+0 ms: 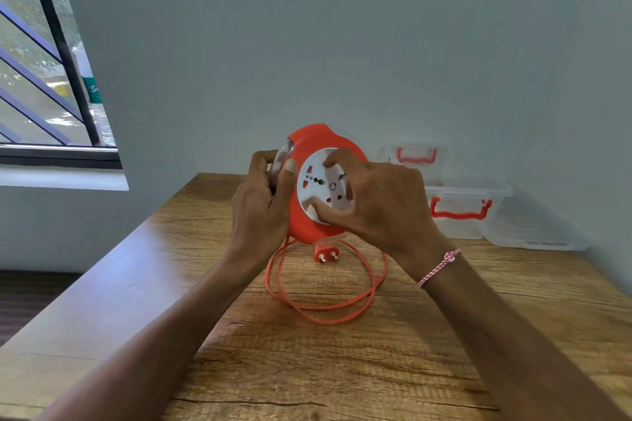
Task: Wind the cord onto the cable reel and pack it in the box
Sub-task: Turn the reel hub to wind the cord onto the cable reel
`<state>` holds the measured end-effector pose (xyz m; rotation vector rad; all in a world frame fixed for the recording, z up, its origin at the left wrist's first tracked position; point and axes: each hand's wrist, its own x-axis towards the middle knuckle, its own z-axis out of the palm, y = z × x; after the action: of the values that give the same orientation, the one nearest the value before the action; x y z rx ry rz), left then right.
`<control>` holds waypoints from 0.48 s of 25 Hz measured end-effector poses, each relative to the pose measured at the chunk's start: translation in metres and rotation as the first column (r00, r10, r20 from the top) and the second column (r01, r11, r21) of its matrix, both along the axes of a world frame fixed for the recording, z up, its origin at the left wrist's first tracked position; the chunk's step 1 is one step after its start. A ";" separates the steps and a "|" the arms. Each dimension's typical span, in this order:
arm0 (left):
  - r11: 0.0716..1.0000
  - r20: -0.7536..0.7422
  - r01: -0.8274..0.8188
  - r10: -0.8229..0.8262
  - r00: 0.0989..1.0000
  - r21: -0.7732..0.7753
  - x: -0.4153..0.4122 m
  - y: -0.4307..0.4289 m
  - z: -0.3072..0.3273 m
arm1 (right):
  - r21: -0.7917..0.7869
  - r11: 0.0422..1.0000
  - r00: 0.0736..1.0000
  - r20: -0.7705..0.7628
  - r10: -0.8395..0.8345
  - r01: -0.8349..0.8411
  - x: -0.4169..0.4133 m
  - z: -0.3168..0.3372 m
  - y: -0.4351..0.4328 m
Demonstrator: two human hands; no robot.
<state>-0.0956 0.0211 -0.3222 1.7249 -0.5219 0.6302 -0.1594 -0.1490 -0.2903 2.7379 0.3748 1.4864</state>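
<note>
The orange cable reel (307,143) is held upright over the desk (307,369). The left grip (261,202) clasps its nine o'clock rim, and the right grip (379,198) pinches the white socket disc (307,188) between finger and thumb. Loose cord (321,308) loops on the desk at six o'clock, with the plug (325,251) just beneath the reel. Clear boxes (455,231) stand at three o'clock

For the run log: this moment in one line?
left hand grips cable reel | right hand grips socket disc | cord looped on table
</note>
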 end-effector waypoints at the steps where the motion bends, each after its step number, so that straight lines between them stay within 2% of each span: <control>1: 1.000 0.012 -0.001 0.001 1.000 0.009 -0.001 -0.001 0.000 | 0.105 0.995 1.000 0.005 -0.001 0.001 0.001 -0.002 0.005; 3: 1.000 0.010 0.016 -0.016 1.000 0.009 -0.002 -0.002 0.000 | 0.275 0.961 0.999 -0.031 0.008 0.001 0.003 -0.004 0.010; 6: 1.000 -0.002 0.015 -0.015 1.000 0.001 0.000 -0.002 -0.001 | 0.317 0.948 0.999 -0.044 -0.003 0.017 0.004 -0.007 0.012; 9: 0.999 -0.029 0.026 -0.027 0.999 -0.020 0.002 -0.001 -0.001 | 0.211 0.977 0.999 -0.031 -0.007 0.013 0.003 -0.002 0.006; 12: 0.999 -0.027 0.010 -0.011 1.000 -0.043 0.006 0.002 0.001 | 0.004 1.000 0.996 -0.083 0.024 -0.024 -0.001 0.006 -0.007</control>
<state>-0.0900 0.0233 -0.3216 1.6871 -0.4950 0.6054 -0.1600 -0.1565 -0.2844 2.8142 0.4084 1.3823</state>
